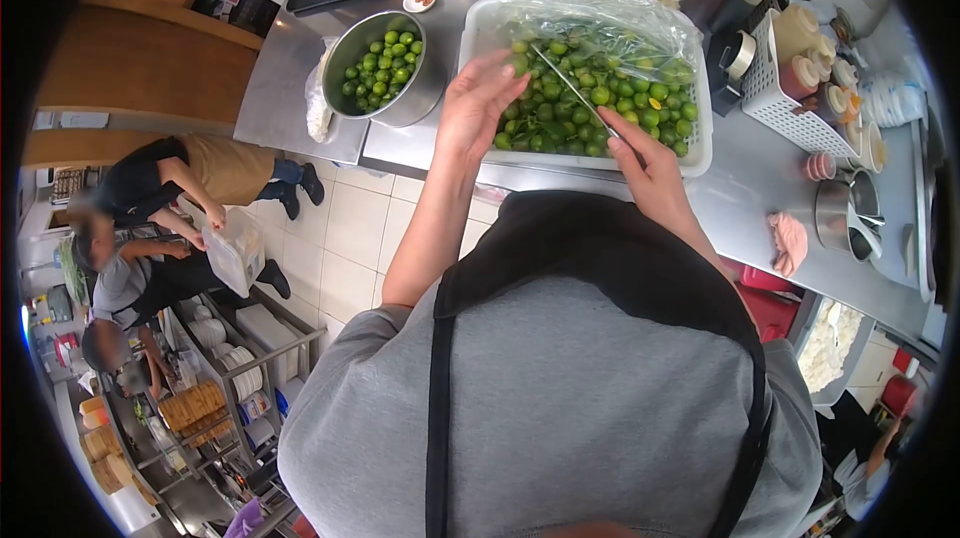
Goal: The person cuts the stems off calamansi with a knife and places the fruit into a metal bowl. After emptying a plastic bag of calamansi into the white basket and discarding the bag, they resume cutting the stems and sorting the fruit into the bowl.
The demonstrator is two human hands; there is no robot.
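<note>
The right hand point(648, 166) is clamping a thin steel knife point(575, 90) over small green limes point(600, 108) – any slip could be nicking the loosely parted left hand point(475, 103).

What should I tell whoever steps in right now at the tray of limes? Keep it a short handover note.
Left hand: at the white tray, left side, fingertips on a lime; grip unclear.
Right hand: holds a thin knife, blade over the limes.
Tray: well filled, plastic bag at its far side.
Steel bowl, left of the tray: part-filled with limes.
Done: those in the bowl, probably. Left: the trayful.
</note>
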